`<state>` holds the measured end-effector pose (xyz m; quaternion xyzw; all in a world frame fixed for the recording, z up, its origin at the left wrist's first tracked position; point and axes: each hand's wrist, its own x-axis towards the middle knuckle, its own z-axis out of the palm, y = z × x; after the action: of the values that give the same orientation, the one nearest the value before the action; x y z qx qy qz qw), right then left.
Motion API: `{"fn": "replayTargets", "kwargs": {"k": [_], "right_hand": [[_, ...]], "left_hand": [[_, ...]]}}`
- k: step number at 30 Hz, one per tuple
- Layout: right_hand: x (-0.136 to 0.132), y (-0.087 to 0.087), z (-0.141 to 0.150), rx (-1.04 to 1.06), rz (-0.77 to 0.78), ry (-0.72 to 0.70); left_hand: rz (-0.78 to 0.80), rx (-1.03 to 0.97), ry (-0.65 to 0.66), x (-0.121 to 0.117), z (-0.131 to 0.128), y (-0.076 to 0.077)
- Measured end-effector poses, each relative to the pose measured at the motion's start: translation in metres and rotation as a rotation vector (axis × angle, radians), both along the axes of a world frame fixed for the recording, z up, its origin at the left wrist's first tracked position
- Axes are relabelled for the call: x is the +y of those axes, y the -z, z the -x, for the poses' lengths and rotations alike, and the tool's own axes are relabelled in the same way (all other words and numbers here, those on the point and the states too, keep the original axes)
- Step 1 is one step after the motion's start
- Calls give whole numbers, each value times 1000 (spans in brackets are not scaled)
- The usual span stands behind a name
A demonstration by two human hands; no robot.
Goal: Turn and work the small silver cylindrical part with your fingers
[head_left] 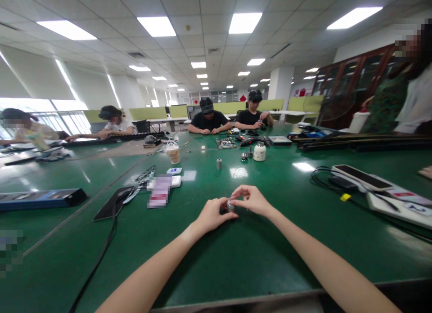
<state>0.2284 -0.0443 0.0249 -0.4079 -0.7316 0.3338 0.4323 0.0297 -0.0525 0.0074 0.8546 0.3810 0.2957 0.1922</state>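
A small silvery metal cylinder (231, 206) sits low at the table, in front of me. My left hand (215, 212) curls around its left side, thumb at the near side and fingers behind. From the right, my right hand (250, 199) pinches at the cylinder's top with thumb and index finger; whether a separate small part is between them I cannot make out. Farther off, a similar metal cylinder (219, 163) stands upright on the green table (209, 268). Beyond it to the right are small dark metal parts (244, 156) beside a white jar (259, 152).
To the left lie a pinkish packet (160, 191), a black tablet-like panel (113, 204) with a cable, and a drink cup (173, 152). On the right are white devices (362, 177) with black cables. Several people sit around the table; someone stands at the far right.
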Motion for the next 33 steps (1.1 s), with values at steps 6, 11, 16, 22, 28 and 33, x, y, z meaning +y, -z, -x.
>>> {"fn": "replayTargets", "kwargs": {"k": [6, 11, 16, 22, 28, 33], "right_hand": [[-11, -5, 7, -46, -94, 43], [3, -9, -7, -7, -92, 139], [25, 2, -49, -79, 15, 151], [28, 8, -57, -126, 40, 127], [4, -13, -12, -64, -68, 71], [-12, -15, 4, -86, -105, 17]], "left_hand": [[17, -10, 12, 0, 0, 0], [28, -14, 0, -1, -1, -3], [36, -12, -4, -3, -1, -6], [57, -34, -2, -2, 0, -3], [71, -59, 32, -1, 0, 1], [49, -69, 37, 0, 1, 2]]}}
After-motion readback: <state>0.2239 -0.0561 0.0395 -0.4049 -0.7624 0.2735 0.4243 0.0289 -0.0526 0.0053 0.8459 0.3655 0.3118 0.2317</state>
